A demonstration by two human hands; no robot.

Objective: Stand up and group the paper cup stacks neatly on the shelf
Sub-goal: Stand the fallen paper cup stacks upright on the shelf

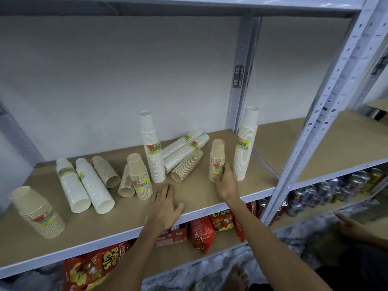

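Paper cup stacks stand and lie on the brown shelf (199, 198). My right hand (225, 181) grips a short upright tan stack (217, 157), just left of a tall upright white stack (246, 143). My left hand (165, 203) rests flat on the shelf with straight fingers, just right of an upright tan stack (139, 178). Behind it rises a tall white stack (153, 150). Two white stacks (184, 150) and a tan stack (186, 166) lie on their sides in the middle. Further left lie two white stacks (84, 185), a tan stack (106, 172) and another tan stack (126, 183). An upright tan stack (39, 213) stands at far left.
Metal shelf uprights (315, 122) stand at right, with a shelf board (189, 5) overhead. Red chip bags (212, 225) fill the shelf below, and drink cans (327, 192) line the lower right shelf. Another person's hand (352, 227) is at lower right.
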